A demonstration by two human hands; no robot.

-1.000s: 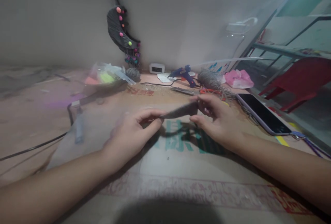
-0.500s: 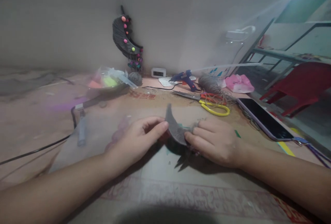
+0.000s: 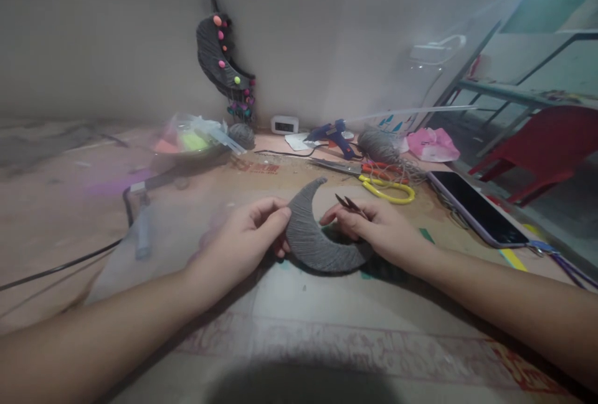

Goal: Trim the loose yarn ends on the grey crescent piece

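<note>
My left hand [image 3: 250, 242] pinches the outer left side of a grey yarn-wrapped crescent [image 3: 306, 236] between thumb and fingers. The crescent lies face up over the work surface, its upper tip free and its lower right end partly behind my right hand [image 3: 380, 226]. Held in that right hand is a pair of small thread snips [image 3: 349, 203]; the two dark pointed blades stick out up and left, slightly apart. The snips' handles are hidden in the palm. Beyond the hands lie large scissors [image 3: 387, 192] with yellow handles.
At the back are a blue glue gun [image 3: 334, 136], a ball of grey yarn [image 3: 376, 142], a small clock [image 3: 284, 124] and a bowl [image 3: 187, 147] of colourful pieces. A decorated crescent [image 3: 217, 55] hangs on the wall. A phone [image 3: 476, 208] lies to the right.
The crescent has turned from edge-on to show its broad face. My right hand has rotated, swinging the snips' blades from pointing down to pointing up. The camera view has shifted slightly.
</note>
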